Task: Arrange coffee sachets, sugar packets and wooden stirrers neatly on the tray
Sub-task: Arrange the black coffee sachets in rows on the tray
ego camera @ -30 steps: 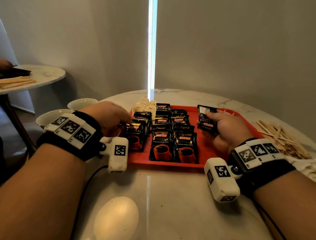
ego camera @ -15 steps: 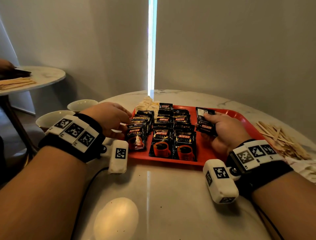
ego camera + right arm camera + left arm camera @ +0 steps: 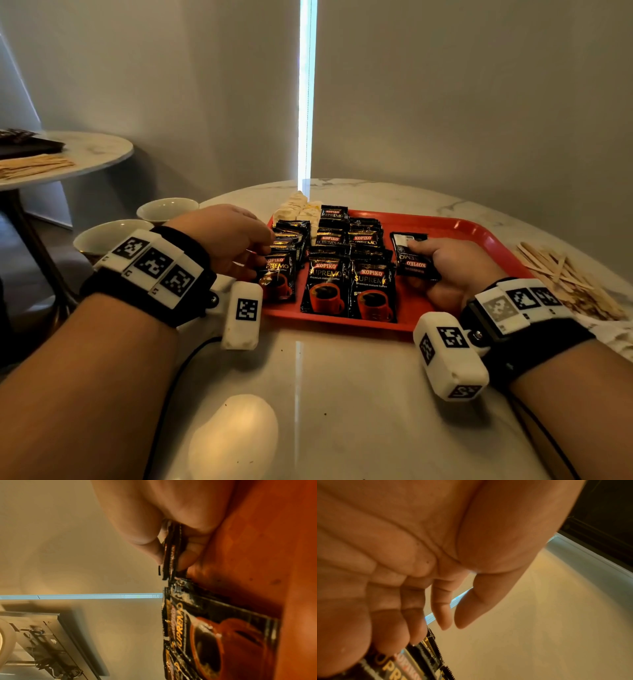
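A red tray (image 3: 455,229) sits on the marble table and carries rows of black coffee sachets (image 3: 342,274). Pale sugar packets (image 3: 298,205) lie at its far left corner. My right hand (image 3: 421,253) pinches a small stack of coffee sachets (image 3: 411,263) between thumb and fingers, low over the tray just right of the rows; the right wrist view shows the stack (image 3: 169,555) edge-on above the tray floor (image 3: 257,547). My left hand (image 3: 265,243) rests its fingertips (image 3: 418,632) on the left column of sachets (image 3: 412,662), with thumb and forefinger free. Wooden stirrers (image 3: 565,274) lie heaped on the table right of the tray.
Two pale bowls (image 3: 168,209) (image 3: 109,233) stand left of the tray, behind my left wrist. A second round table (image 3: 85,154) at far left holds more stirrers and a dark tray. The grey wall rises close behind the table.
My right hand has come down and slightly left with its stack of sachets, from above the tray to just over its floor. My left hand has stayed on the left column.
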Demonstrator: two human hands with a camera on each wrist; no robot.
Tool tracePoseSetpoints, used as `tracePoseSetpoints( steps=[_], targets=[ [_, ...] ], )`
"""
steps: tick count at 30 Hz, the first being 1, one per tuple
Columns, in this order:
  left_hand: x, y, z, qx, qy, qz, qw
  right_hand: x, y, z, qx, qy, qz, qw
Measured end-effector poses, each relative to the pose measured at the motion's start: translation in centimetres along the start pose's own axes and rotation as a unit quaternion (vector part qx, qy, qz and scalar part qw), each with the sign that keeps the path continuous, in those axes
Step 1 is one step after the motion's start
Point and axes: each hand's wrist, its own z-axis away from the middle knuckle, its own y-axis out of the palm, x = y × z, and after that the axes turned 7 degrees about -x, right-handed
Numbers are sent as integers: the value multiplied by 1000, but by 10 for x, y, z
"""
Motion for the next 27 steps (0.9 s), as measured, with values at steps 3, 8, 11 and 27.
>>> tracePoseSetpoints(
  steps=[3, 8, 11, 27],
  targets=[
    [-1, -1, 0, -4, 14, 2, 1000, 1, 1, 3, 20, 3, -7, 1000],
    [-5, -5, -1, -5, 82, 72, 994, 2, 5, 12, 16, -37, -33, 999],
    [-8, -3, -1, -9, 131, 163, 978, 7, 7, 21, -3, -71, -55, 996],
    [-19, 32, 32, 125, 308, 130, 934, 18, 38, 75, 97, -77, -24, 992]
  ],
)
